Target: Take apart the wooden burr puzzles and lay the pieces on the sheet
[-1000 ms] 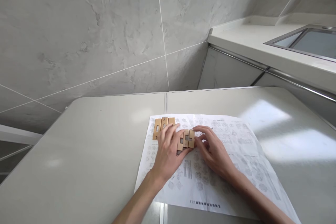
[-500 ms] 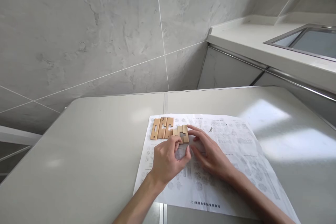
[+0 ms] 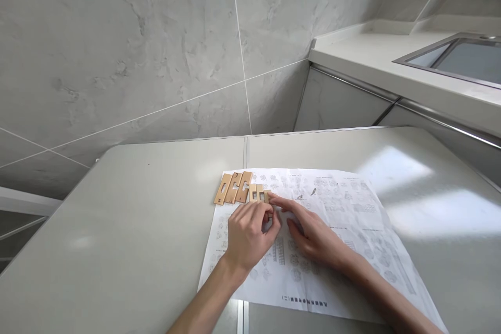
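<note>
Flat wooden puzzle pieces with cut-out slots lie side by side in a row on a printed sheet. Three numbered puzzle pieces point(image 3: 231, 191) form the left group, turned at a slant. To their right, more slotted pieces point(image 3: 256, 189) stand close together, their near ends partly hidden by my fingers. My left hand point(image 3: 250, 232) is closed, thumb and index finger curled round the near end of the rightmost puzzle piece point(image 3: 266, 194). My right hand point(image 3: 309, 229) has its fingers apart, its index fingertip touching that same piece from the right.
The printed sheet point(image 3: 332, 271), covered in small diagrams, lies on a pale glossy table point(image 3: 136, 229) with a seam down its middle. A grey tiled wall point(image 3: 156, 52) rises behind. At the right stands a white counter point(image 3: 364, 55) with an inset sink point(image 3: 462, 57).
The row of pieces has shifted left, and the numbered group now slants more. My right index finger has moved left onto the rightmost piece; my left thumb and index finger have drawn together.
</note>
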`<state>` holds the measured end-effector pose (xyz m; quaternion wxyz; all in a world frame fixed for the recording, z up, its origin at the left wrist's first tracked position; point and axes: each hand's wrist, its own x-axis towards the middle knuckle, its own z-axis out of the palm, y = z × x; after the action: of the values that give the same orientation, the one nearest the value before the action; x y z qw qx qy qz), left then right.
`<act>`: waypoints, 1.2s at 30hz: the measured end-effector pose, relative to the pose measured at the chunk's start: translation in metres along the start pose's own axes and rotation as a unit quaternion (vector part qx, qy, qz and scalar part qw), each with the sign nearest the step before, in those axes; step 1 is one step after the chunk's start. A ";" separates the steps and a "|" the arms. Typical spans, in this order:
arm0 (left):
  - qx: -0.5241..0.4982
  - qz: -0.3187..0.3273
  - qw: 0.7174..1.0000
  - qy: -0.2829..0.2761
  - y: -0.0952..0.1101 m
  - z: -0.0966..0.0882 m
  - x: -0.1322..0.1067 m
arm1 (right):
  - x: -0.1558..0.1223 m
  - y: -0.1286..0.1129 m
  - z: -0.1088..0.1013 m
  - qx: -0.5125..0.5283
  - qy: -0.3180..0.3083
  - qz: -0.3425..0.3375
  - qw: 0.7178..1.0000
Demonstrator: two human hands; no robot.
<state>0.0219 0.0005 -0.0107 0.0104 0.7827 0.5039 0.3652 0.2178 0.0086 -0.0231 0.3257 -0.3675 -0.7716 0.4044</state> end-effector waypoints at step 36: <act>-0.113 0.165 0.959 -0.199 0.010 0.006 -0.017 | 0.001 -0.002 -0.005 0.036 0.093 0.113 0.989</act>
<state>0.0293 -0.0162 -0.0205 0.1385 0.9056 0.3105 0.2535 0.2201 0.0107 -0.0192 0.3613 -0.4762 -0.6765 0.4302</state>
